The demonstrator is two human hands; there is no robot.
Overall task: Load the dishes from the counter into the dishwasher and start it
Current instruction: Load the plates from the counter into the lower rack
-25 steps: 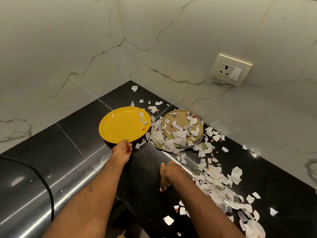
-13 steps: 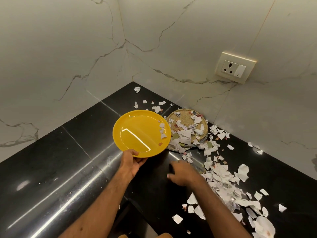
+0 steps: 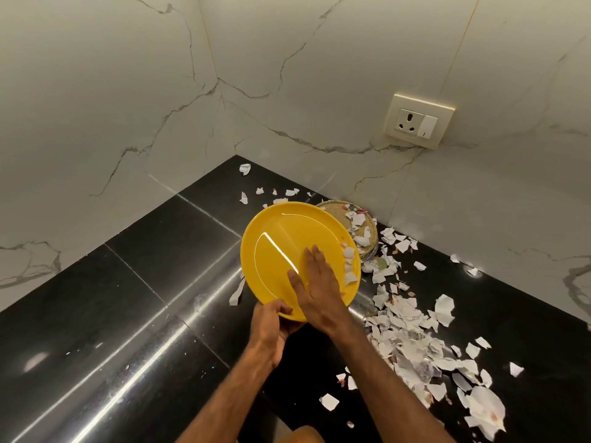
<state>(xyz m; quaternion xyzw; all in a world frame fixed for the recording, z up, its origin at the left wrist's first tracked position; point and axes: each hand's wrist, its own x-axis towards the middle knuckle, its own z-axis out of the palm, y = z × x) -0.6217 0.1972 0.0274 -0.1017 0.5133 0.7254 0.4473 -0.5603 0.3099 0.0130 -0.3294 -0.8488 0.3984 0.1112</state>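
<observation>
A yellow plate (image 3: 281,244) is held tilted above the black counter (image 3: 144,282). My left hand (image 3: 271,321) grips its near rim from below. My right hand (image 3: 316,282) lies flat on the plate's face with straight fingers, beside a few white paper scraps (image 3: 349,266) stuck near the right rim. Behind the yellow plate, a speckled tan plate (image 3: 361,223) sits on the counter against the wall with paper scraps on it, partly hidden by the yellow plate.
Several torn paper pieces (image 3: 412,334) litter the counter to the right and toward the corner. Marble walls meet behind the counter. A wall socket (image 3: 419,121) sits above the right side. The counter's front edge runs diagonally at lower left.
The yellow plate rose off the counter and tilted up toward me in my left hand. My right hand moved from the counter onto the plate's face.
</observation>
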